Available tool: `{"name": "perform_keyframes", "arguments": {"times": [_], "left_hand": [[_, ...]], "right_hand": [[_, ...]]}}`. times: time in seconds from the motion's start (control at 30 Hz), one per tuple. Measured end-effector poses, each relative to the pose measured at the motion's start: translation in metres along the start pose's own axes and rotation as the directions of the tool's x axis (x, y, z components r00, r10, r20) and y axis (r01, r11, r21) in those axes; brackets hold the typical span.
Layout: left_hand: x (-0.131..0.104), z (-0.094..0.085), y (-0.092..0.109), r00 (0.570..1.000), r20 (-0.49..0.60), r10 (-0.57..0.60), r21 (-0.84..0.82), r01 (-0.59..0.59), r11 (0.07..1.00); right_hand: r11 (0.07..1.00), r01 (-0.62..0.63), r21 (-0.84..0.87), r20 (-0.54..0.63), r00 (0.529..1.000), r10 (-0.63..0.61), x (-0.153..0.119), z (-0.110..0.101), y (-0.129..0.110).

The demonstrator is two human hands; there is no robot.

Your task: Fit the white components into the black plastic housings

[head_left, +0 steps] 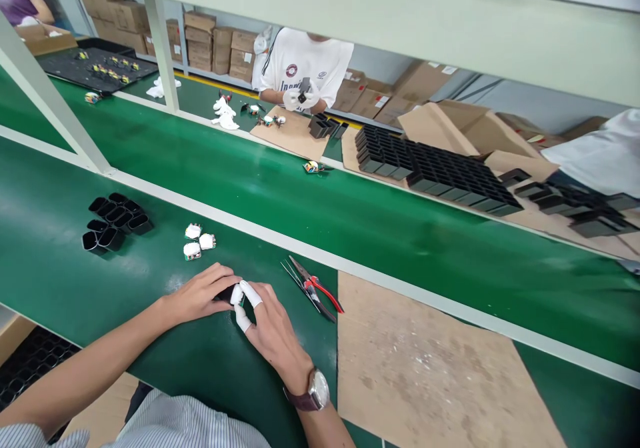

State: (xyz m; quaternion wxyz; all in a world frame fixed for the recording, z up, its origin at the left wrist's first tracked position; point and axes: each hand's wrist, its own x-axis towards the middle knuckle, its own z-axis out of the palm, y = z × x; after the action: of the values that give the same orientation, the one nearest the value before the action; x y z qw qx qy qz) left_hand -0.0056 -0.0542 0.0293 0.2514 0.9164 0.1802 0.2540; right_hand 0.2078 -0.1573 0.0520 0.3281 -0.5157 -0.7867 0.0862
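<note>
My left hand (pixel 203 293) grips a small black plastic case (pixel 225 295), lying on its side with its mouth to the right. Between the thumb and index finger of my right hand (pixel 273 331) is a circuit board with a white top (pixel 237 294), at the case's mouth. How far it sits inside is hidden by my fingers. White finger cots cover that thumb and index finger. Three similar white-topped boards (pixel 193 251) lie just beyond my hands. Farther left stands a cluster of several black cases (pixel 117 216).
Red-handled pliers (pixel 320 291) and metal tweezers (pixel 299 283) lie right of my hands, beside a stained cardboard sheet (pixel 430 361). A green conveyor belt (pixel 240 161) runs beyond a pale rail, carrying a board (pixel 313 167). Across it, a gloved co-worker (pixel 307 68) handles a black case near stacked cases (pixel 450 171).
</note>
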Motion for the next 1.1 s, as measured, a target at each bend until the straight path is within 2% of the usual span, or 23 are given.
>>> {"name": "perform_keyframes", "arguments": {"times": [0.2,0.33,0.5,0.7,0.93,1.0,1.1], "left_hand": [[0.001,0.0,0.001,0.998,0.029,-0.048,-0.143,0.051,0.988],[0.001,0.001,0.0,0.994,0.051,-0.101,-0.197,0.109,0.974],[-0.004,-0.001,0.002,0.971,0.033,-0.237,-0.24,0.238,0.941],[-0.004,-0.004,0.003,0.998,-0.06,-0.012,-0.229,-0.002,0.973],[-0.002,-0.006,-0.001,0.999,-0.043,0.01,-0.23,-0.019,0.973],[-0.002,-0.006,-0.002,0.999,-0.047,0.011,-0.248,-0.023,0.969],[0.0,-0.005,-0.003,0.998,-0.06,0.018,-0.255,-0.032,0.966]], "right_hand": [[0.996,0.078,0.037,-0.093,0.993,-0.074,-0.003,0.001,0.006],[0.999,0.047,0.027,-0.025,0.999,-0.046,-0.002,0.004,0.007],[0.993,0.032,0.118,-0.058,0.998,-0.026,-0.002,0.013,0.008],[0.996,-0.004,0.086,-0.023,1.0,0.006,-0.002,0.017,0.011],[0.933,-0.049,0.356,-0.07,0.994,0.079,0.0,0.005,0.02],[0.94,-0.05,0.339,-0.071,0.994,0.078,0.0,0.003,0.02],[0.98,-0.023,0.198,0.002,1.0,0.023,0.001,0.003,0.018]]}}
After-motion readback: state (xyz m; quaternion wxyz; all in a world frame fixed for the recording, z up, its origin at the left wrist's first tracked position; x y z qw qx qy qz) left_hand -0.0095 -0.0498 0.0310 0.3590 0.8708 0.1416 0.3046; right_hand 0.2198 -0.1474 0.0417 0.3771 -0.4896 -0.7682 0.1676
